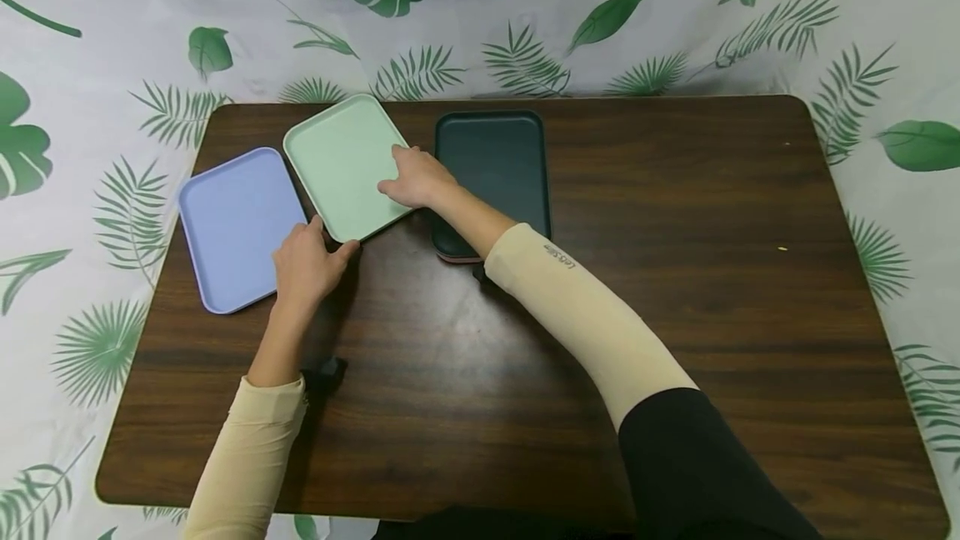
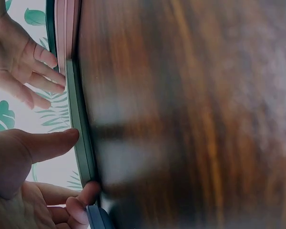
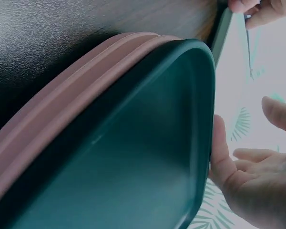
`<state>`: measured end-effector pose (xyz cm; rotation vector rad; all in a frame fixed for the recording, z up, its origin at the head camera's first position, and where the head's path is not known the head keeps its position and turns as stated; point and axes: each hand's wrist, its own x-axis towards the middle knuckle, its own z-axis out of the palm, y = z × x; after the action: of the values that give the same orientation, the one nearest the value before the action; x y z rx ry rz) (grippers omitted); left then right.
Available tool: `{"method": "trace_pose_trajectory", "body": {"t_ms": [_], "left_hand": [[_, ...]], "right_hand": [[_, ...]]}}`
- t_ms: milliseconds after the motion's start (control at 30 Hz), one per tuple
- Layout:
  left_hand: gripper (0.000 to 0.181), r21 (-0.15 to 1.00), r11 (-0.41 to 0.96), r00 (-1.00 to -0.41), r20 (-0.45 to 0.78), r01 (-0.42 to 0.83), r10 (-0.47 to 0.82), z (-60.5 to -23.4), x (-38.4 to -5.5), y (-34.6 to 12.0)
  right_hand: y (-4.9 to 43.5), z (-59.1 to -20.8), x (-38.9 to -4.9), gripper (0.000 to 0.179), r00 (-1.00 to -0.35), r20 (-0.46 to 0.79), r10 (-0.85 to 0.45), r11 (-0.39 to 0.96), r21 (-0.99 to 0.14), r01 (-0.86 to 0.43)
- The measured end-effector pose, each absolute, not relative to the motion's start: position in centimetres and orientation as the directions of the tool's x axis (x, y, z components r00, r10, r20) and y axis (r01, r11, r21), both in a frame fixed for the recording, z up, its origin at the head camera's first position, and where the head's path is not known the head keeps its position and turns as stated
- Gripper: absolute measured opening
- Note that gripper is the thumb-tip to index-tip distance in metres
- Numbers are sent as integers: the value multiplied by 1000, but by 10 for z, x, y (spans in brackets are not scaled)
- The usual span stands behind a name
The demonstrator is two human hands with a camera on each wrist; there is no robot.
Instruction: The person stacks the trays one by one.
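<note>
A light green square tray (image 1: 341,169) lies turned at an angle on the table. My left hand (image 1: 309,261) holds its near corner, thumb along the front edge and a finger at the left edge; in the left wrist view the thumb (image 2: 62,143) meets the rim. Over the tray's right side reaches my right hand (image 1: 420,177), thumb and fingers spread. The right wrist view shows that hand (image 3: 257,181) loosely extended, one finger close to the dark green tray (image 3: 133,157). Beside the left hand lies a blue tray (image 1: 240,232).
Right of the light green tray, the dark green tray sits on top of pink trays (image 3: 81,78). The brown wooden table (image 1: 712,273) extends to the right. Behind it hangs a white cloth (image 1: 487,15) printed with green leaves.
</note>
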<state>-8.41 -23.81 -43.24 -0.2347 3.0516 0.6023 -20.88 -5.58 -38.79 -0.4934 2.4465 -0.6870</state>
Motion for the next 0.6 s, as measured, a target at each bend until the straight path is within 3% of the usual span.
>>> {"method": "trace_pose_trajectory", "body": {"t_ms": [400,600], "left_hand": [[38,437,882,-984,-57,-178,-170,-434,-86,-237],[35,464,863,-979,-82,-202,-185,-432,-87,-237]], "right_hand": [[-61,-385,-208,31,-798,-425,-428,845,-501,-187],[-66,-385,-209,21,-790,-457,-408,871,-456,-185]]}}
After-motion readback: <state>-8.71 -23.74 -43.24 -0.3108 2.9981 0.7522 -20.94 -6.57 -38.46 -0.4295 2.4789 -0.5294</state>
